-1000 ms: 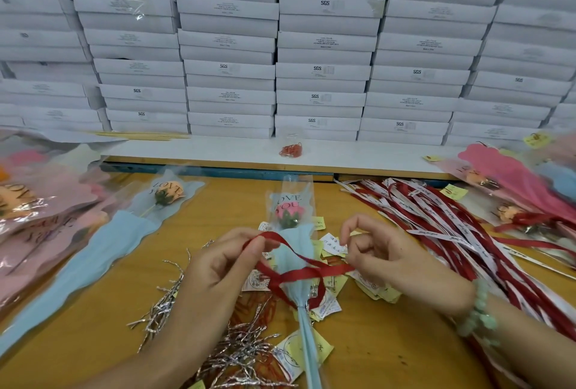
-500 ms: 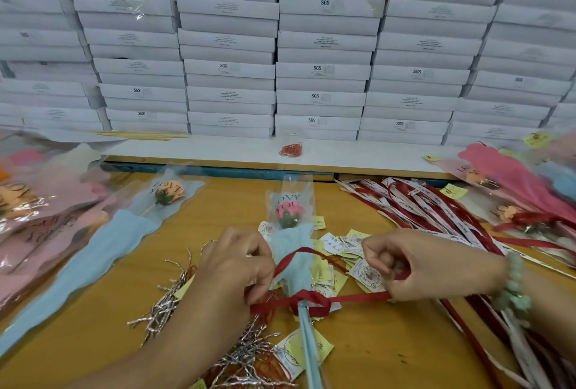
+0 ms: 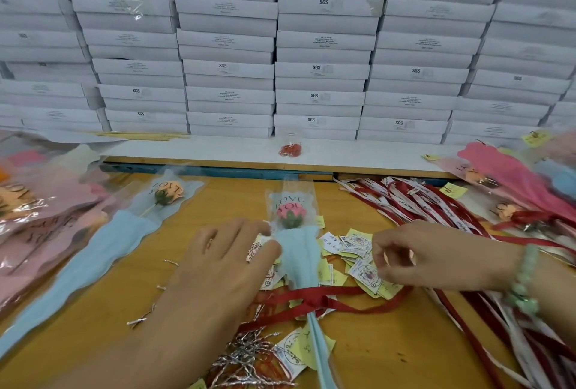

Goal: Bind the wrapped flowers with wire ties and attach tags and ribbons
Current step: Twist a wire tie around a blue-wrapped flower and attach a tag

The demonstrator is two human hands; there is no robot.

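Note:
A wrapped pink flower in a light-blue sleeve (image 3: 299, 257) printed "LOVE YOU" lies on the wooden table (image 3: 389, 348), stem toward me. A red ribbon (image 3: 314, 300) is knotted round its narrow neck, both ends lying loose on the table. My left hand (image 3: 224, 257) rests with straight fingers against the sleeve's left side. My right hand (image 3: 420, 254) hovers with loosely curled fingers over the yellow-and-white paper tags (image 3: 355, 242), thumb and forefinger apart, holding nothing. Silver wire ties (image 3: 249, 357) lie in a heap near the stem.
Another blue-wrapped flower (image 3: 124, 232) and pink-wrapped ones (image 3: 37, 223) lie at left. Red and white ribbons (image 3: 414, 201) and finished pink bouquets (image 3: 511, 180) fill the right. White boxes (image 3: 321, 70) are stacked behind a white ledge (image 3: 218, 148) with a small red-filled bag (image 3: 290, 148).
Both hands pulled the ribbon tight into a knot, then let go. The left hand moved up onto the sleeve; the right hand opened above the tags.

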